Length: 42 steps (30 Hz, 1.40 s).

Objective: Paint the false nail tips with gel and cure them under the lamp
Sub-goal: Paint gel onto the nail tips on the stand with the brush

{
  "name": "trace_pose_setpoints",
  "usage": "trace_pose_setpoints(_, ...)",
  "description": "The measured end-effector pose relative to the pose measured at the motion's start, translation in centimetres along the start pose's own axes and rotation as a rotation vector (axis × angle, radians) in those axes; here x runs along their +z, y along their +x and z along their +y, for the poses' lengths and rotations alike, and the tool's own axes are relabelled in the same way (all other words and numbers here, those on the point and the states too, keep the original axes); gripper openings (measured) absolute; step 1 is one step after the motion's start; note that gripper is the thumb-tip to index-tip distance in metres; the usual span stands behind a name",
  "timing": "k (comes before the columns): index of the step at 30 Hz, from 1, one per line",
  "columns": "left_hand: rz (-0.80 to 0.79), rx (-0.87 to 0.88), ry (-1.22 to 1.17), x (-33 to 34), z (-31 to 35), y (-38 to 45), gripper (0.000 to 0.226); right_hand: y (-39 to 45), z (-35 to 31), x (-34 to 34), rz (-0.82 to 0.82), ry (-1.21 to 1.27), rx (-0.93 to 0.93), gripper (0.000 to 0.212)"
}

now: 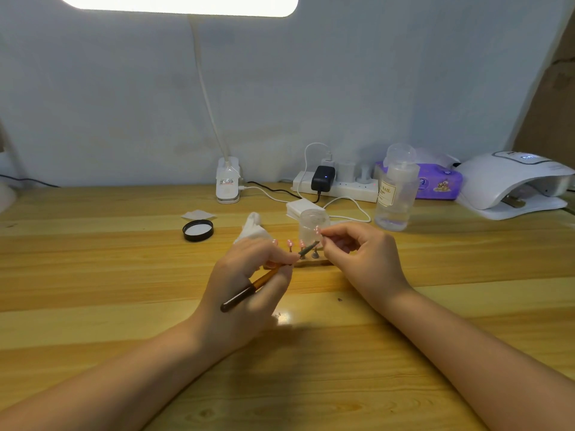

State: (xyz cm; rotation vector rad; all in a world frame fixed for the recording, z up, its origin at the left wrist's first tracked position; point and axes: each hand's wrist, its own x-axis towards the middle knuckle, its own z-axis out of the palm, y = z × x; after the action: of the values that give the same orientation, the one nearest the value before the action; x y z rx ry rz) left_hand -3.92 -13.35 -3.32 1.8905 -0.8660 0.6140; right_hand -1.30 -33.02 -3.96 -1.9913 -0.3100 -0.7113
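My left hand (249, 281) grips a thin gel brush (258, 283) with an orange and dark handle, its tip pointing up and right toward my right hand (361, 253). Between right thumb and forefinger I pinch a small pink false nail tip (318, 230) on its stand. More pink nail tips (290, 243) stand on pegs in a small wooden holder (311, 261) between my hands. A small clear jar (311, 223) stands just behind them. The white curing lamp (513, 185) sits at the far right.
A black jar lid (198, 230) and a crumpled white tissue (253, 230) lie left of the holder. A clear liquid bottle (395, 194), purple wipes pack (435, 181), power strip (339, 186) with cables, a pad stack (300, 208) and the desk lamp base (228, 181) line the back.
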Motion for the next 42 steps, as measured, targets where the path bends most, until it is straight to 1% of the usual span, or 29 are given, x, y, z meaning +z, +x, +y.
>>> trace_pose_setpoints(3, 0.04, -0.016, -0.021, 0.02, -0.02, -0.06, 0.023, -0.03, -0.06, -0.02, -0.003, 0.012, 0.009, 0.017)
trace_pose_setpoints(5, 0.048, 0.009, 0.016, 0.09, -0.09, 0.05, 0.022, -0.06, -0.13, -0.03, -0.007, 0.005, -0.004, 0.019)
trace_pose_setpoints(8, 0.023, 0.042, 0.076, 0.17, -0.28, 0.09, 0.02, -0.06, -0.18, -0.04, -0.012, -0.013, -0.024, 0.021)
trace_pose_setpoints(12, -0.009, 0.022, 0.076, 0.08, -0.38, -0.02, 0.017, -0.01, -0.06, 0.04, 0.006, 0.003, -0.007, 0.018)
trace_pose_setpoints(17, 0.037, 0.003, 0.049, 0.18, -0.15, -0.05, 0.024, 0.02, 0.04, 0.07, 0.008, -0.004, -0.007, 0.018)
trace_pose_setpoints(20, 0.007, 0.03, 0.089, 0.24, -0.18, 0.12, 0.025, -0.01, 0.0, 0.04, 0.003, -0.026, -0.036, 0.022)
trace_pose_setpoints(23, -0.029, 0.046, 0.083, 0.08, -0.25, 0.08, 0.023, -0.04, -0.01, 0.0, 0.002, -0.028, -0.023, 0.019)
trace_pose_setpoints(28, 0.033, 0.002, 0.038, 0.06, -0.16, -0.1, 0.026, -0.07, -0.15, -0.02, 0.008, -0.01, 0.006, 0.018)
trace_pose_setpoints(31, 0.01, 0.03, 0.076, 0.13, -0.15, 0.13, 0.029, -0.09, -0.18, 0.01, -0.01, -0.019, 0.002, 0.018)
trace_pose_setpoints(34, -0.029, 0.042, 0.056, 0.02, -0.23, 0.07, 0.027, -0.06, -0.15, 0.0, -0.013, -0.026, 0.006, 0.017)
trace_pose_setpoints(38, 0.011, 0.046, 0.013, -0.04, -0.34, -0.11, 0.024, -0.1, -0.21, -0.08, -0.007, -0.013, -0.001, 0.02)
trace_pose_setpoints(40, 0.034, 0.07, 0.03, 0.04, -0.36, -0.02, 0.022, -0.08, -0.23, -0.08, -0.012, -0.02, -0.008, 0.021)
trace_pose_setpoints(42, 0.024, 0.075, 0.039, 0.09, -0.39, 0.13, 0.023, -0.06, -0.23, -0.05, -0.016, -0.029, -0.012, 0.02)
